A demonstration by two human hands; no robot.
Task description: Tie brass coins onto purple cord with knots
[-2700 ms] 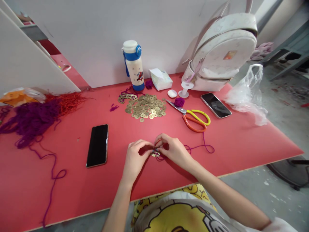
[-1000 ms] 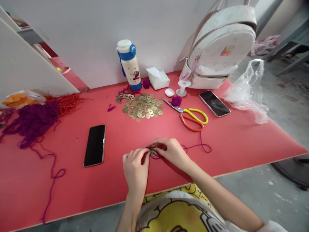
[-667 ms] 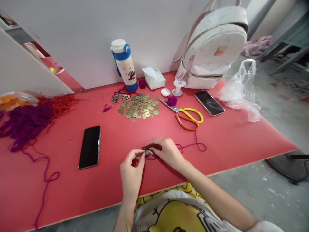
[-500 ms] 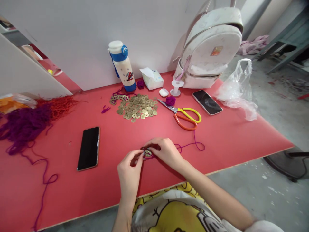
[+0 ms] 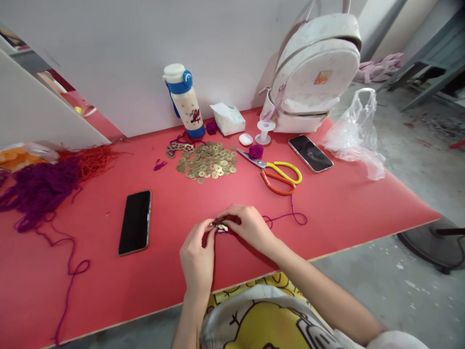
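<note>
Near the front edge of the red table, my left hand and my right hand meet, fingers pinched. Between their fingertips is a small brass coin piece with purple yarn about it; the fingers partly cover it, so the exact knotting is hidden. Both hands are closed on this piece. Purple yarn trails from beside my right hand toward the scissors, which have one yellow and one orange handle. Beyond the hands lies a heap of brass coins, with a strung coin strip at its left.
A dark phone lies left of my hands, and another phone at the right. Purple yarn and red threads pile at the left. Along the wall stand a bottle, tissue pack, white spool and backpack.
My left hand has shifted slightly right and up, and the coin piece between the fingertips has tilted, showing a brighter face. My right hand keeps nearly the same place.
</note>
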